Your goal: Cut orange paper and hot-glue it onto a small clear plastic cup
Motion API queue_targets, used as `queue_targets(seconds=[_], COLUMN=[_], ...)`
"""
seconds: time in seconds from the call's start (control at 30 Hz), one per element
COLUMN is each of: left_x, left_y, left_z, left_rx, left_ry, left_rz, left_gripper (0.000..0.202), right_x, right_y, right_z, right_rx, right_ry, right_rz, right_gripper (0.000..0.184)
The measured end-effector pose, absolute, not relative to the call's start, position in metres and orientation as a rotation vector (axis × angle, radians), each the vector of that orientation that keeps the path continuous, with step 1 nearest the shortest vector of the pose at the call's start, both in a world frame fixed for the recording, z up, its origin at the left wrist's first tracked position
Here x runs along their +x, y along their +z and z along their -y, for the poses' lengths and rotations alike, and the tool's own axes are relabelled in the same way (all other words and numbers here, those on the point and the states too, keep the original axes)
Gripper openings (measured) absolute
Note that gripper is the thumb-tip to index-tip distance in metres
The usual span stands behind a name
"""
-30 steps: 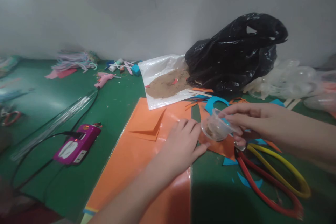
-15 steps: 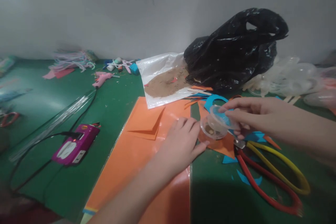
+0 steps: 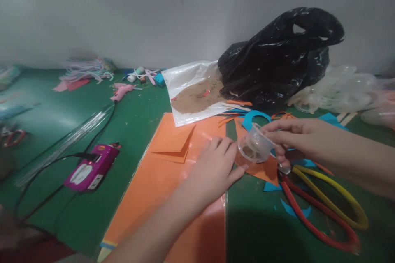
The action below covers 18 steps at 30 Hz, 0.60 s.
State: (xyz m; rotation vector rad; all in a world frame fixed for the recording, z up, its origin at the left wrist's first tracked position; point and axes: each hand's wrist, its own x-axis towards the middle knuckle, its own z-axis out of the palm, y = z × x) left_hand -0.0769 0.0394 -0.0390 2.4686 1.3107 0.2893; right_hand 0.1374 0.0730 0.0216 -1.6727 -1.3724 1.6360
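Note:
My right hand [image 3: 290,137] pinches a small clear plastic cup [image 3: 255,148], tipped on its side with its mouth toward me and brown sand inside. The cup hangs just above an orange paper piece [image 3: 266,169]. My left hand [image 3: 216,168] lies flat, fingers together, on a large orange sheet [image 3: 160,185] under clear film, its thumb almost under the cup. Behind, a clear plastic bag [image 3: 193,90] lies flat with a heap of brown sand [image 3: 197,99] on it.
A black plastic bag [image 3: 277,61] stands at the back. Big scissors with red and yellow handles [image 3: 321,209] lie at right, among blue paper scraps [image 3: 253,118]. A magenta device [image 3: 91,168] with a black cable, a pink glue gun [image 3: 121,91] and clear plastic cups [image 3: 342,90] lie around.
The cup shifted slightly in my right hand, tilting back and forth, and ends a little lower than half a second ago. My left hand stayed on the orange sheet.

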Motion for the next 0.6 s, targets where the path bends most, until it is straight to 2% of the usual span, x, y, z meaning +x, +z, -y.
queue_targets(seconds=[0.07,0.2,0.43,0.6], left_x=[-0.077,-0.078,-0.078,-0.079], left_y=[-0.039,-0.039,-0.038,-0.04], left_z=[-0.04,-0.04,-0.04,-0.04], left_rx=[2.48,2.502,2.508,2.52], left_ry=[0.288,0.29,0.303,0.319], left_rz=[-1.312,-1.305,-1.3,-1.279], left_gripper=[0.037,0.035,0.035,0.033], right_x=[0.137,0.138,0.148,0.153], right_y=[0.022,0.025,0.019,0.007], right_z=[-0.073,-0.067,-0.054,-0.05], right_rx=[-1.72,-1.774,-1.499,-1.283], right_ry=[1.536,1.124,0.478,0.037], right_rz=[1.466,1.801,2.226,2.396], right_gripper=[0.042,0.05,0.026,0.022])
